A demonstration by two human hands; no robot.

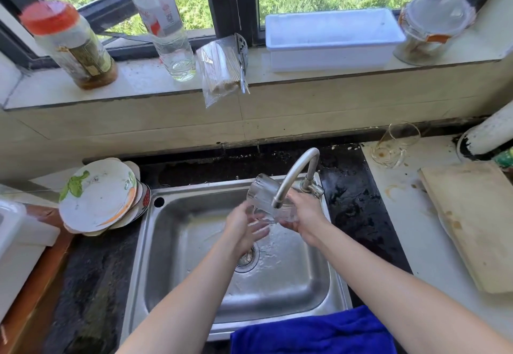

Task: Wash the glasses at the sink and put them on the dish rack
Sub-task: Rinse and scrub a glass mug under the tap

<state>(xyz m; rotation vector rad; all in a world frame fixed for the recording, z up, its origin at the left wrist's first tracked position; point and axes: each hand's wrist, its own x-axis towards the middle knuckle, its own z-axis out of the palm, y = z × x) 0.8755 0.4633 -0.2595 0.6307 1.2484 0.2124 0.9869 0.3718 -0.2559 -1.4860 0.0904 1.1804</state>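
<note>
Clear glass (263, 193) tilts under the tap (294, 171), right hand (304, 216) gripping it.

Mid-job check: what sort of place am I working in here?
Most likely a home kitchen: a steel sink with a tap, where the right hand holds a glass, stacked plates beside it, and a cutting board at the right.
</note>
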